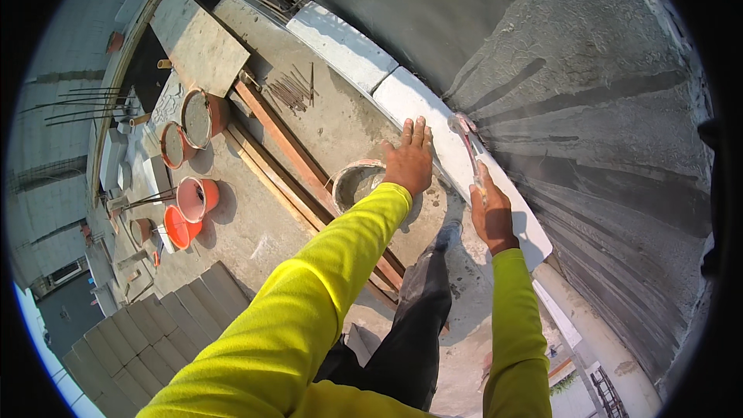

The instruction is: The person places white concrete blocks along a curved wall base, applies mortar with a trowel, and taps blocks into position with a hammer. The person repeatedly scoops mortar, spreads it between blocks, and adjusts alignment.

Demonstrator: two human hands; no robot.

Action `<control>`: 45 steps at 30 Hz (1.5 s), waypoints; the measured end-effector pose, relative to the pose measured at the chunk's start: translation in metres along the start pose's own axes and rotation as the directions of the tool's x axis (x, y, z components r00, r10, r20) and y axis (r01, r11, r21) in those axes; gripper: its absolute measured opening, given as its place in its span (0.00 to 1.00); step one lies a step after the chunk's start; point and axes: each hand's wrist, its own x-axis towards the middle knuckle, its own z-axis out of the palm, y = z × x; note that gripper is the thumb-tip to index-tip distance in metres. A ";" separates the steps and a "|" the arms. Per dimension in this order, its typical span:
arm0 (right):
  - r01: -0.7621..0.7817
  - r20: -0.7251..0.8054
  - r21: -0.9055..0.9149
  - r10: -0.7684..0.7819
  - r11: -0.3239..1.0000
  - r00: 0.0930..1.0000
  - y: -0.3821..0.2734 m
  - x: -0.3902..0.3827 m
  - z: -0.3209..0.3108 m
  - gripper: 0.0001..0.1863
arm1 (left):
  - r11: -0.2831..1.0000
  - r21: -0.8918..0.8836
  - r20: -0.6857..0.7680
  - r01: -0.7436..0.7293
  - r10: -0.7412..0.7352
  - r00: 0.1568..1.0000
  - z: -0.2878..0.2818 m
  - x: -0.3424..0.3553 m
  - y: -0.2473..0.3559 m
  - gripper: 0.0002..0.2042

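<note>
My left hand is open, fingers stretched, at the inner edge of a white block ledge; whether the fingertips touch it I cannot tell. Below that hand is a bucket of grey mix, partly hidden by it and my sleeve. My right hand grips the handle of a brush-like tool, whose head, too small to identify surely, lies where the ledge meets a grey plastered wall. The wall carries dark wet streaks fanning out from around that head.
Long timber boards lie along the concrete floor, with short rusty rods beside them and a plywood sheet beyond. Several buckets stand at left, near stacked grey blocks. A long pale pipe runs at lower right.
</note>
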 end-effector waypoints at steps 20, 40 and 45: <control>-0.166 0.208 -0.065 0.176 0.984 0.962 0.013 -0.011 -0.031 0.27 | 0.988 -0.148 0.026 0.040 -0.037 0.999 -0.005 -0.002 -0.008 0.36; 0.084 0.026 -0.174 -0.081 0.981 0.996 0.091 -0.063 -0.067 0.23 | 0.988 -0.154 0.009 -0.018 0.019 1.000 -0.006 0.001 -0.017 0.39; 0.130 0.027 -0.426 -0.131 0.896 0.991 0.107 -0.043 -0.047 0.25 | 0.845 -0.488 -0.205 -0.218 0.132 0.970 -0.002 -0.006 -0.052 0.33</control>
